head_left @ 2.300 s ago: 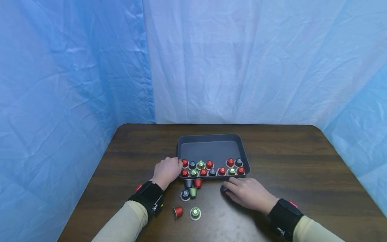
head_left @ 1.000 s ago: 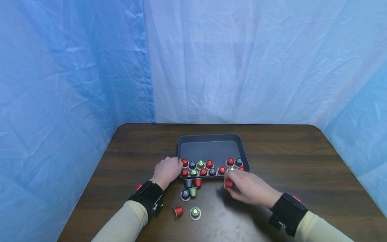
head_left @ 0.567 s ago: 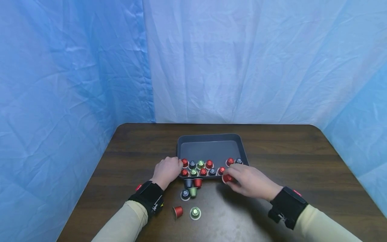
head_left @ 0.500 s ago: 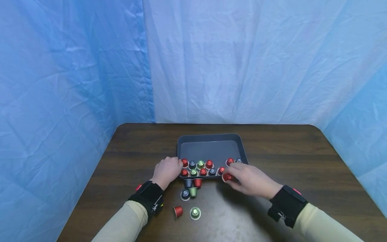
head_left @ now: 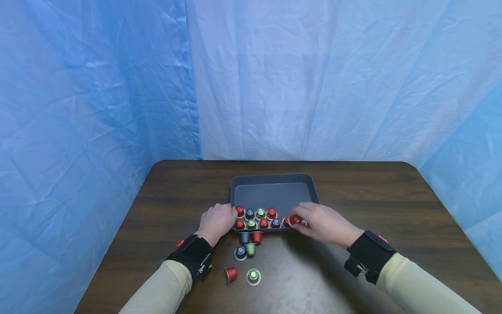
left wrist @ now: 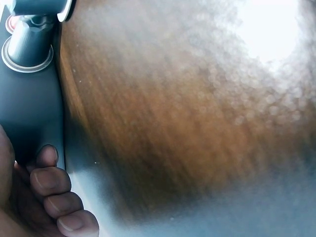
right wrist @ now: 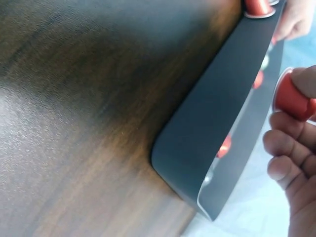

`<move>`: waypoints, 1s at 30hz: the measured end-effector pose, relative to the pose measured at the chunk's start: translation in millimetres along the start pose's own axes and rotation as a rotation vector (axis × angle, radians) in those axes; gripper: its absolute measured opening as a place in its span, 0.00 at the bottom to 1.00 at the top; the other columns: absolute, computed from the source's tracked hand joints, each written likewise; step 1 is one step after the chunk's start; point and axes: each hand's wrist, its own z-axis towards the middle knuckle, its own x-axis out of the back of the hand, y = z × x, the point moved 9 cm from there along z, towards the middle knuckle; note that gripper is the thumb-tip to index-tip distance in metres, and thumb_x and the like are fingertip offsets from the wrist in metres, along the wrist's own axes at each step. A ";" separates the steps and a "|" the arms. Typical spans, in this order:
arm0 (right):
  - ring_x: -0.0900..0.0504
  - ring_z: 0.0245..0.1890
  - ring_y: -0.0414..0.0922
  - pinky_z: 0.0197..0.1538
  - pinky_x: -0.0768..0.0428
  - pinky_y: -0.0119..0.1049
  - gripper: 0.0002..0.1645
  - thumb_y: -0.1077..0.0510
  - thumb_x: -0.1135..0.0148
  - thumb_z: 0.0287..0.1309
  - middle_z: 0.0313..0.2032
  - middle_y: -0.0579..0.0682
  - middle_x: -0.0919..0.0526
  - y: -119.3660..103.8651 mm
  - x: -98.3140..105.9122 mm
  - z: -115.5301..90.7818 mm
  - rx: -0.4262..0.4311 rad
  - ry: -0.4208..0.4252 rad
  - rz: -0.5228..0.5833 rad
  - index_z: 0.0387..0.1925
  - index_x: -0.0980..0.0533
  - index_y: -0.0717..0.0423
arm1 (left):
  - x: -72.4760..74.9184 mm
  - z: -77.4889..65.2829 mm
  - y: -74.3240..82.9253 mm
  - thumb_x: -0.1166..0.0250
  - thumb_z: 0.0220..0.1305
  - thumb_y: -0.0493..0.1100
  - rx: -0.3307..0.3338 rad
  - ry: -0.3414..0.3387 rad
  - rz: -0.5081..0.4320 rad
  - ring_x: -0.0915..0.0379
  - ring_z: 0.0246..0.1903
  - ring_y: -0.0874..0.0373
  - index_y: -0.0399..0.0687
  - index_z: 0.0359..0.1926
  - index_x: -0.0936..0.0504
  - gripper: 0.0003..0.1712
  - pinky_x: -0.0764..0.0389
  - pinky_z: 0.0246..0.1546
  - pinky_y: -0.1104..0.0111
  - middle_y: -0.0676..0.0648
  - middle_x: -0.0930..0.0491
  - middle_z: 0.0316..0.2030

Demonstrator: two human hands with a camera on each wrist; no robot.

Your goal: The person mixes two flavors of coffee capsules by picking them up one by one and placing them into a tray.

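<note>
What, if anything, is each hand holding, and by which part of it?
The right hand pinches a red capsule by the sides of its body. The left hand holds the dark tray by its left edge.

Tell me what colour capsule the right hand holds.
The capsule is red, best seen in the right wrist view.

You've got room over the rear floor of the tray and on the table right of it. Tray front's obstructed: capsule rows, your left hand at the left rim, your right hand with a red capsule at the right. Near side, loose capsules block your left; gap between them and your right forearm.
</note>
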 end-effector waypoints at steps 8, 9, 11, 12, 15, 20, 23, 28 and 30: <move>0.19 0.37 0.36 0.44 0.16 0.36 0.22 0.53 0.20 0.52 0.38 0.42 0.17 11.8 0.3 8.6 -0.052 -0.008 0.008 0.47 0.18 0.49 | 0.8 0.8 2.8 0.43 0.75 0.52 -0.023 0.005 0.035 0.28 0.23 0.54 0.44 0.39 0.15 0.18 0.27 0.24 0.64 0.49 0.25 0.21; 0.18 0.37 0.37 0.44 0.16 0.36 0.22 0.54 0.20 0.51 0.38 0.42 0.17 13.1 0.3 9.7 -0.057 -0.009 0.009 0.47 0.18 0.49 | 0.8 0.8 3.4 0.43 0.75 0.52 -0.028 0.004 0.044 0.28 0.23 0.55 0.44 0.40 0.15 0.18 0.27 0.25 0.64 0.49 0.25 0.21; 0.19 0.37 0.37 0.44 0.16 0.36 0.22 0.54 0.19 0.51 0.38 0.42 0.17 15.3 -0.4 11.5 -0.067 -0.017 0.005 0.47 0.18 0.49 | 0.4 0.7 4.3 0.42 0.75 0.52 -0.036 0.002 0.053 0.28 0.23 0.55 0.44 0.41 0.15 0.17 0.26 0.25 0.64 0.50 0.25 0.22; 0.18 0.37 0.38 0.44 0.16 0.36 0.22 0.54 0.19 0.51 0.38 0.43 0.17 16.1 -0.6 12.4 -0.068 -0.019 0.001 0.47 0.18 0.50 | 0.4 0.7 4.7 0.42 0.75 0.52 -0.039 0.002 0.056 0.27 0.23 0.55 0.44 0.41 0.15 0.17 0.25 0.25 0.64 0.50 0.25 0.22; 0.18 0.37 0.38 0.43 0.16 0.36 0.22 0.55 0.20 0.51 0.38 0.43 0.18 18.5 -1.7 15.2 -0.075 -0.027 -0.010 0.48 0.18 0.50 | 0.8 0.6 5.5 0.42 0.75 0.52 -0.040 0.006 0.050 0.27 0.24 0.55 0.43 0.41 0.15 0.18 0.25 0.26 0.63 0.50 0.25 0.22; 0.19 0.37 0.38 0.42 0.16 0.36 0.23 0.55 0.20 0.51 0.37 0.43 0.18 21.4 -2.5 19.5 -0.082 -0.031 -0.014 0.49 0.18 0.51 | 1.8 0.0 6.1 0.42 0.75 0.52 -0.032 0.018 0.030 0.27 0.23 0.54 0.43 0.39 0.15 0.18 0.26 0.25 0.63 0.50 0.25 0.21; 0.20 0.36 0.38 0.41 0.17 0.35 0.22 0.55 0.20 0.52 0.37 0.43 0.19 22.8 -3.7 21.8 -0.092 -0.041 -0.016 0.49 0.18 0.51 | 2.1 -0.5 6.2 0.43 0.75 0.52 -0.028 0.020 0.021 0.27 0.22 0.54 0.43 0.38 0.15 0.18 0.27 0.24 0.63 0.49 0.25 0.20; 0.21 0.37 0.40 0.42 0.17 0.36 0.22 0.56 0.21 0.53 0.37 0.44 0.20 25.6 -7.8 24.9 -0.118 -0.066 -0.022 0.50 0.18 0.51 | 2.3 -0.6 5.8 0.44 0.75 0.53 -0.023 0.023 0.015 0.28 0.22 0.54 0.44 0.37 0.15 0.19 0.28 0.24 0.63 0.49 0.26 0.20; 0.20 0.38 0.40 0.43 0.17 0.37 0.22 0.56 0.22 0.54 0.37 0.44 0.19 26.9 -10.2 26.0 -0.128 -0.074 -0.026 0.51 0.18 0.51 | 2.0 -0.6 5.4 0.44 0.75 0.53 -0.020 0.020 0.009 0.28 0.22 0.54 0.44 0.37 0.15 0.19 0.28 0.24 0.63 0.49 0.26 0.20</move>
